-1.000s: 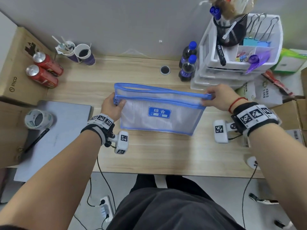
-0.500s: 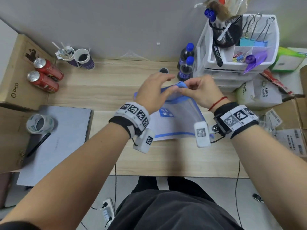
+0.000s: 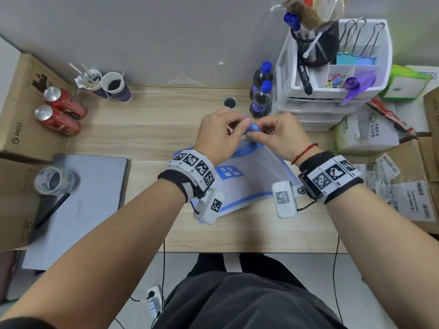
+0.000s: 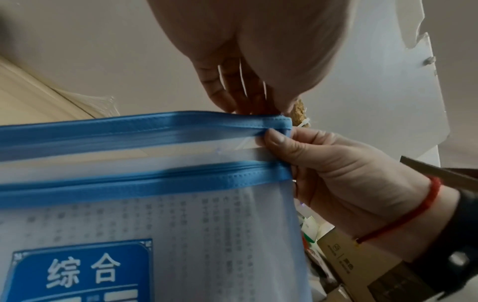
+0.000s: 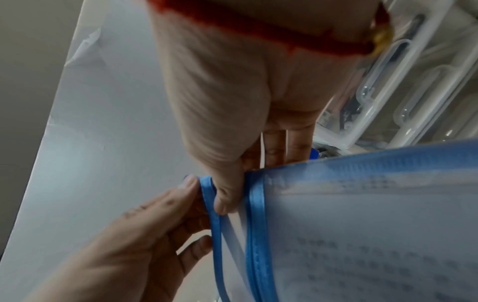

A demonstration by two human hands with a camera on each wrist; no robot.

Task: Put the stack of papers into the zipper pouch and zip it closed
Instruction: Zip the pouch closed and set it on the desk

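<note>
The zipper pouch [image 3: 251, 176] is clear mesh with blue edging and a blue label. It tilts up from the desk with one top corner raised. Printed papers [image 4: 207, 224] show through its mesh, inside it. Both hands meet at the raised corner. My right hand [image 3: 255, 134] pinches the corner, its thumb [image 4: 276, 139] lying between the two blue zipper bands, which stand apart there. My left hand [image 3: 244, 122] curls its fingers onto the outer blue band [image 5: 209, 204] at the same corner. The zipper pull is hidden.
Two dark bottles [image 3: 261, 100] and a white drawer organizer [image 3: 332, 91] stand just beyond the hands. Red cans [image 3: 59, 110] and paper cups [image 3: 114, 86] are at the far left. A closed laptop [image 3: 83, 198], a tape roll [image 3: 54, 181] and a pen [image 3: 51, 211] lie at the left.
A second ago the hands held the pouch's two ends, stretched wide. The left hand has crossed to the right hand's corner, and the pouch has swung round with that corner raised.
</note>
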